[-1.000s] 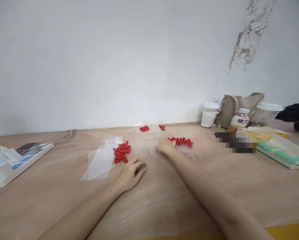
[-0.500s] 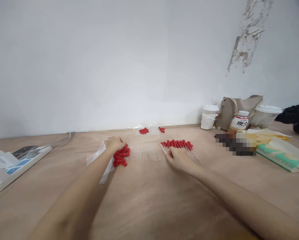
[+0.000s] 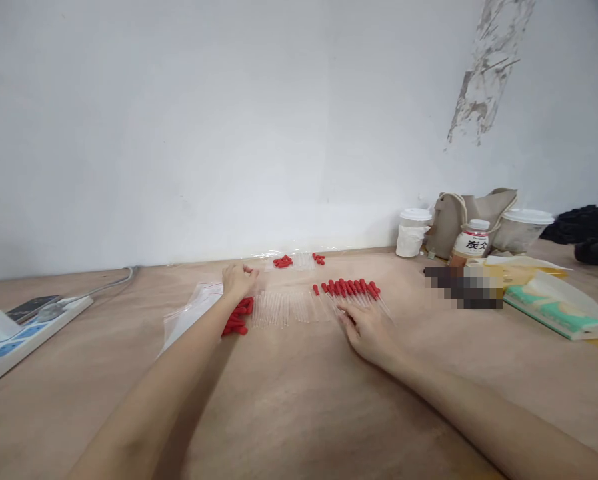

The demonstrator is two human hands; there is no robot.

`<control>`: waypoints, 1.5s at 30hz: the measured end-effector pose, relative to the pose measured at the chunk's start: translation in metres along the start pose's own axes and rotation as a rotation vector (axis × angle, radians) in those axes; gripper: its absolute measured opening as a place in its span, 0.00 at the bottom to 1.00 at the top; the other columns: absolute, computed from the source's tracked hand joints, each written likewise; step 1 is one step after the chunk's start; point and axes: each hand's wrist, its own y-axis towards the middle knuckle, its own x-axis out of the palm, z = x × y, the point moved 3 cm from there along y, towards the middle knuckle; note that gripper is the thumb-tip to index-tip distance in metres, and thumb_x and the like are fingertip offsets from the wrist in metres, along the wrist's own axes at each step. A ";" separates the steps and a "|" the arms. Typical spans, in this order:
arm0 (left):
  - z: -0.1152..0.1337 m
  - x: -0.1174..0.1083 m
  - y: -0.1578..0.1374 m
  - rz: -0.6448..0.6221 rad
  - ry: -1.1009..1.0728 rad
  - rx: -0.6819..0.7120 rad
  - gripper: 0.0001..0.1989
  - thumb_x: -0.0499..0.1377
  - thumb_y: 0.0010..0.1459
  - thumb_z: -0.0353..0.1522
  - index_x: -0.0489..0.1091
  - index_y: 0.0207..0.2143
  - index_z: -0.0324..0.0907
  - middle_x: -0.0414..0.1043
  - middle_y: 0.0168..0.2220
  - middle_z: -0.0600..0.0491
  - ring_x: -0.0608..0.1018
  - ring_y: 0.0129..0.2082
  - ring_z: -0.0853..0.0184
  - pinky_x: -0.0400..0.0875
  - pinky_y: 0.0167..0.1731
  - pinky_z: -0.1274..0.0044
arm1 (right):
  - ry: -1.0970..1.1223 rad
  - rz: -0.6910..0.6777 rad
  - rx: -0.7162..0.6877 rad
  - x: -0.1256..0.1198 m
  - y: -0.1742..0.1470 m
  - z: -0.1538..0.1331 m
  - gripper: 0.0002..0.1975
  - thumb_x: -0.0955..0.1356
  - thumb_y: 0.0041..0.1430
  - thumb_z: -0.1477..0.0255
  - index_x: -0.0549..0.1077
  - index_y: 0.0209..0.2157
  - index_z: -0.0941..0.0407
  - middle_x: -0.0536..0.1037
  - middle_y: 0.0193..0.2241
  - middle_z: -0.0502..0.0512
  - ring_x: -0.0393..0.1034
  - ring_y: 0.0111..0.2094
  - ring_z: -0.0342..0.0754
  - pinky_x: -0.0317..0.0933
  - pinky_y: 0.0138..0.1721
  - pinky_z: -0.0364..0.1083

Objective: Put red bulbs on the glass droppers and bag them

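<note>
My left hand (image 3: 239, 280) is raised just above a pile of red rubber bulbs (image 3: 236, 320), its fingers curled and slightly blurred; anything in them is hidden. Beside the pile, thin clear tubes (image 3: 281, 309) lie side by side in a row. To their right is a line of droppers (image 3: 351, 288), clear tubes with red bulbs on their far ends. My right hand (image 3: 369, 327) rests at the lower ends of these droppers, thumb and forefinger apart. A clear plastic bag (image 3: 191, 310) lies partly behind my left forearm.
Near the wall lie more red bulbs (image 3: 283, 262) and tubes in clear wrapping. A power strip (image 3: 33, 337) and a phone are at left. On the right stand a lidded cup (image 3: 413, 233), a bottle (image 3: 471, 243), a grey bag (image 3: 446, 223) and a tissue pack (image 3: 561, 307).
My left hand has lifted up and away from the red bulbs. My right hand has drawn back toward me from the dropper bulbs, and its fingers have parted. The view has shifted slightly.
</note>
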 end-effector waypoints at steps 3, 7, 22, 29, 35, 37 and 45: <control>0.010 -0.010 -0.033 -0.007 -0.181 0.131 0.13 0.50 0.54 0.40 0.64 0.34 0.40 0.71 0.32 0.49 0.73 0.33 0.64 0.65 0.33 0.73 | -0.021 -0.003 -0.035 0.001 0.001 0.000 0.10 0.57 0.57 0.74 0.67 0.36 0.57 0.74 0.34 0.56 0.67 0.35 0.47 0.52 0.37 0.46; 0.013 -0.014 -0.093 -0.196 -0.522 0.236 0.14 0.48 0.56 0.38 0.60 0.41 0.40 0.70 0.29 0.54 0.73 0.28 0.70 0.68 0.30 0.78 | -0.040 -0.027 -0.105 0.002 0.010 -0.010 0.09 0.56 0.58 0.76 0.65 0.35 0.57 0.72 0.33 0.54 0.65 0.34 0.45 0.50 0.38 0.46; 0.011 0.003 -0.146 -0.275 -0.573 0.247 0.11 0.54 0.53 0.37 0.69 0.36 0.40 0.73 0.31 0.53 0.73 0.29 0.67 0.66 0.30 0.77 | 0.040 -0.043 -0.246 0.029 0.005 -0.037 0.09 0.58 0.59 0.73 0.66 0.30 0.56 0.72 0.27 0.51 0.64 0.30 0.42 0.46 0.40 0.47; 0.016 0.001 -0.149 -0.312 -0.477 0.360 0.11 0.52 0.56 0.35 0.72 0.35 0.42 0.75 0.33 0.54 0.75 0.32 0.66 0.67 0.33 0.78 | 0.032 -0.062 -0.282 0.025 0.000 -0.042 0.09 0.58 0.59 0.72 0.68 0.31 0.56 0.73 0.28 0.51 0.64 0.30 0.42 0.45 0.42 0.48; 0.019 0.000 -0.151 -0.318 -0.484 0.431 0.09 0.53 0.55 0.33 0.71 0.34 0.42 0.74 0.32 0.54 0.74 0.31 0.67 0.67 0.33 0.78 | 0.016 -0.083 -0.303 0.025 -0.001 -0.044 0.09 0.58 0.59 0.72 0.68 0.32 0.56 0.74 0.28 0.51 0.65 0.30 0.41 0.44 0.43 0.47; 0.021 -0.001 -0.152 -0.318 -0.488 0.440 0.08 0.52 0.56 0.33 0.70 0.33 0.42 0.73 0.31 0.54 0.73 0.31 0.68 0.66 0.32 0.78 | 0.017 -0.101 -0.306 0.025 -0.001 -0.044 0.09 0.58 0.59 0.72 0.68 0.32 0.55 0.74 0.28 0.50 0.65 0.30 0.41 0.44 0.43 0.48; 0.029 -0.007 -0.160 -0.447 -0.513 0.507 0.08 0.50 0.56 0.32 0.69 0.32 0.43 0.72 0.30 0.55 0.72 0.31 0.68 0.64 0.32 0.79 | 0.030 -0.185 -0.386 0.021 0.002 -0.041 0.09 0.59 0.58 0.73 0.70 0.33 0.53 0.73 0.27 0.48 0.65 0.29 0.40 0.43 0.42 0.47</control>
